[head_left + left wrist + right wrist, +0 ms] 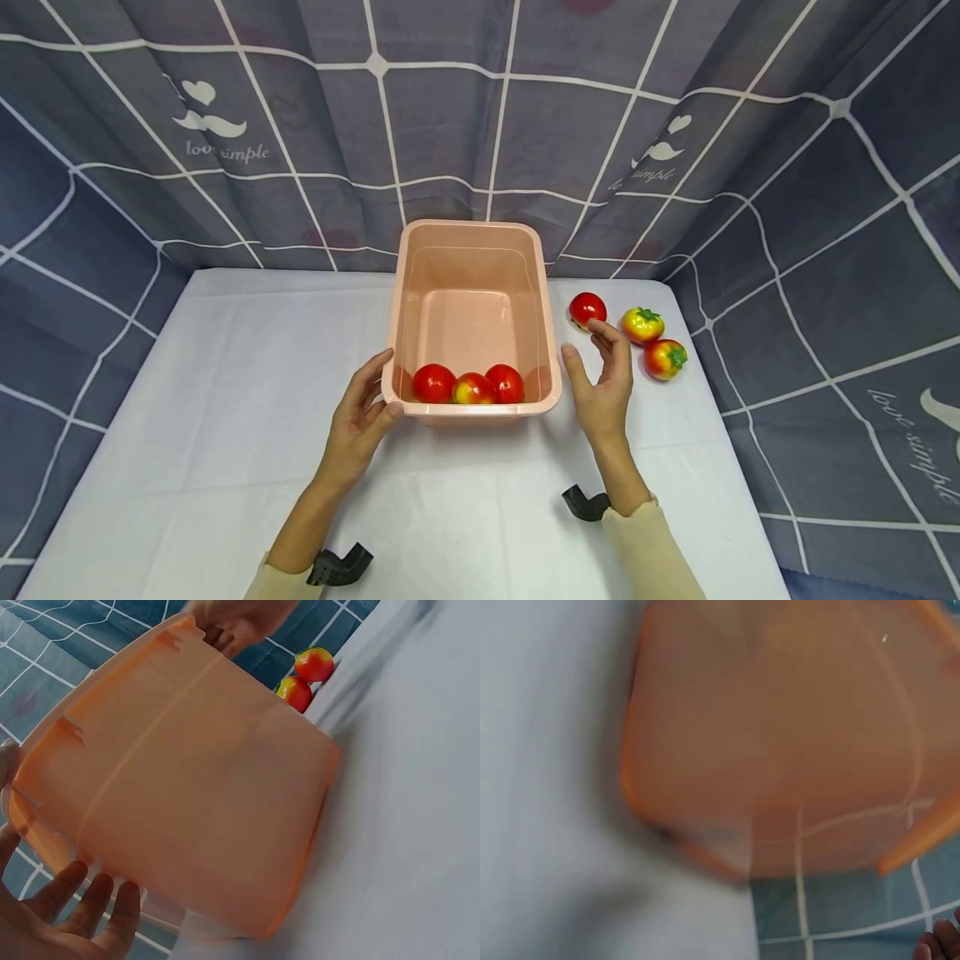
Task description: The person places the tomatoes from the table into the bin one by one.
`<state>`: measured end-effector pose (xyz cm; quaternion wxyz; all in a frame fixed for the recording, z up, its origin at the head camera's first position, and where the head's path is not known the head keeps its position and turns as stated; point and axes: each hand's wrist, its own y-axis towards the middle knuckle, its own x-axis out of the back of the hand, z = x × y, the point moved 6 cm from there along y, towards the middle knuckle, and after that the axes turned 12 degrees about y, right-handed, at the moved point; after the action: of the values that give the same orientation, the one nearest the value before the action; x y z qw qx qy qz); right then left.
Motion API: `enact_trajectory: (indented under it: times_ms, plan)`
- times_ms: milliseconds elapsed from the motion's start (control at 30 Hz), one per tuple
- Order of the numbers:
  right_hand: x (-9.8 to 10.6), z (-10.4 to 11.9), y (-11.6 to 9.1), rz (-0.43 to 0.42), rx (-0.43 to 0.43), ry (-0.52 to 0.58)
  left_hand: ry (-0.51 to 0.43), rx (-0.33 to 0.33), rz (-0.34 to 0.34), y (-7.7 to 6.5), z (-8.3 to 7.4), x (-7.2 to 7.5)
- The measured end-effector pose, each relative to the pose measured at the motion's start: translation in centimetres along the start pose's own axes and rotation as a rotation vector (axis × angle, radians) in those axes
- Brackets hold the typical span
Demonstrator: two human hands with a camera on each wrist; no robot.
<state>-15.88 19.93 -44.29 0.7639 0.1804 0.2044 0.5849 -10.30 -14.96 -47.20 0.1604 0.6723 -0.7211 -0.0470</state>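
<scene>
A pink plastic bin (472, 275) stands at the middle of the white table. Two red tomatoes (433, 383) and a red-yellow tomato (474, 389) lie together against its near wall. My left hand (362, 417) holds the bin's near left corner, thumb at the front rim and fingers along the left side. Right of the bin, apart from its wall, is my right hand (606, 392) with fingers loosely bent and nothing held. Its fingertips overlap the lower edge of a red tomato (587, 310) in the head view.
Beyond the right hand lie a yellow-red tomato (642, 326) and a red-orange tomato (665, 359) with green tops. Grey checked curtains (450, 125) hang behind and beside the white-covered table (247, 400). A black strap piece (340, 565) sits at each wrist.
</scene>
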Motion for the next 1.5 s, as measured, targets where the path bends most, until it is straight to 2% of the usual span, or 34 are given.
enact_trajectory:
  times_ms: [233, 500, 667, 800, 1167, 1500]
  plan:
    - [1.6, -4.0, 1.3, -0.076, -0.103, -0.149, 0.011, 0.001, 0.003, 0.0, 0.1, -0.1]
    - [2.2, -8.3, 3.3, -0.088, -0.209, -0.270, 0.023, 0.004, -0.002, -0.1, 0.1, 0.0]
    - [2.6, -9.6, 4.3, -0.076, -0.258, -0.350, 0.019, -0.002, -0.004, -0.1, 0.0, 0.1]
    - [2.5, -10.5, 4.8, -0.069, -0.281, -0.368, 0.011, -0.001, -0.006, -0.1, 0.0, 0.1]
    - [3.0, -13.0, 6.7, -0.101, -0.331, -0.468, -0.016, -0.010, 0.011, 0.0, 0.0, -0.2]
    - [3.6, -15.0, 6.7, -0.080, -0.387, -0.456, -0.005, -0.010, 0.010, -0.1, 0.0, 0.1]
